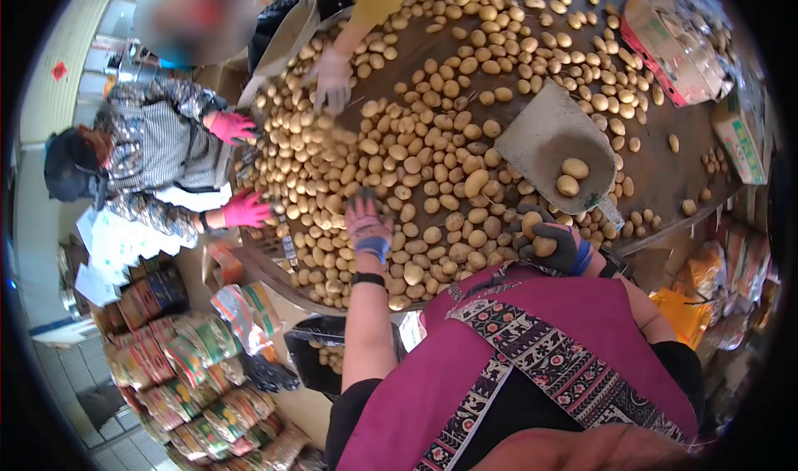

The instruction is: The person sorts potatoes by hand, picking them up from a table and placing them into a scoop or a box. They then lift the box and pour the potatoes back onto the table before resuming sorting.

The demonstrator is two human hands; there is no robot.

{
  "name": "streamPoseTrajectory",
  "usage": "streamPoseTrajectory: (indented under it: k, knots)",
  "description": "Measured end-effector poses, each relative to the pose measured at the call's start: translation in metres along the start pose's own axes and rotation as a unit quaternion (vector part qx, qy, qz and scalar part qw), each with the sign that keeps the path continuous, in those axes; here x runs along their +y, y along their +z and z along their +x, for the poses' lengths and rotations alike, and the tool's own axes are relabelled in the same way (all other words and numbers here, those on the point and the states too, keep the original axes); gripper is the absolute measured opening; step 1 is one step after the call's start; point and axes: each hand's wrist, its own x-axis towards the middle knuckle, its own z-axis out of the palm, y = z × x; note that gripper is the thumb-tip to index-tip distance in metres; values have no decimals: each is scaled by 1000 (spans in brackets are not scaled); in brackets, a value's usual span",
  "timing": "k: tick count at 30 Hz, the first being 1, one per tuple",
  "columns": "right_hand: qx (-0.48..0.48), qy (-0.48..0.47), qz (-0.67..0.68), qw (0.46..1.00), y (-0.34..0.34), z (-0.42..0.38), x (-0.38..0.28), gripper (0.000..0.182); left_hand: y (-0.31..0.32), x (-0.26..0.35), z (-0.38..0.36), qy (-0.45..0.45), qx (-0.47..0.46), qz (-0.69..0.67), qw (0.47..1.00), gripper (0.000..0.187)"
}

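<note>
Many small yellow-brown potatoes (428, 143) cover a large brown table (657, 143). My left hand (368, 221), in a pinkish glove with dark fingertips and a blue cuff, rests on the pile with its fingers spread. Close to my body on the right, my right hand (564, 248) wears a grey glove with a blue cuff. Its fingers curl around potatoes (544, 246) near the table's front edge. Just beyond it lies a worn grey scoop (540, 134) with two potatoes (573, 168) in it.
A co-worker in pink gloves (233, 128) reaches in from the left. Another person's pale-gloved hand (332, 80) touches the pile at the back. Cartons (673, 47) stand at right. Below the table are a black-lined container (312, 363) holding potatoes and stacked bags (195, 388).
</note>
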Motion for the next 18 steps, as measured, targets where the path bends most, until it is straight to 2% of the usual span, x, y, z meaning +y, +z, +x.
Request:
streamPoseTrajectory:
  k: [3, 4, 6, 8, 10, 12, 13, 14, 16, 17, 18]
  knots:
    - [6, 8, -26, 1000, 4, 3, 1, 50, 5, -39, 24, -46, 46, -67, 996, 78]
    - [9, 15, -30, 999, 2, 3, 2, 50, -13, -37, 19, -68, 29, -60, 995, 79]
    - [51, 38, -14, 998, -5, 4, 4, 47, -24, -26, -2, -53, 75, -106, 990, 79]
    - [74, 38, 15, 996, 17, 6, -1, 44, -36, 3, -38, 41, 26, -87, 995, 81]
    - [95, 44, 38, 994, 20, 11, -2, 43, -24, 23, -79, 124, -62, -60, 989, 79]
    - [23, 30, 53, 998, 5, 16, 4, 38, 9, 7, -85, 112, -74, -86, 987, 78]
    - [141, 9, 7, 990, 23, 16, 6, 38, 22, -2, -86, 113, -86, -105, 984, 77]
    - [144, 15, 6, 989, 22, 19, 8, 38, 36, -13, -79, 118, -11, -110, 987, 75]
    - [60, 21, -48, 997, 19, 23, 11, 41, 26, -35, -63, 17, -4, -23, 1000, 73]
    - [-5, 25, -69, 997, 25, 26, 9, 45, 15, -51, -52, -30, -67, -36, 997, 73]
    - [-8, 26, -73, 997, 32, 28, 6, 45, 5, -65, -42, -73, -126, -49, 988, 74]
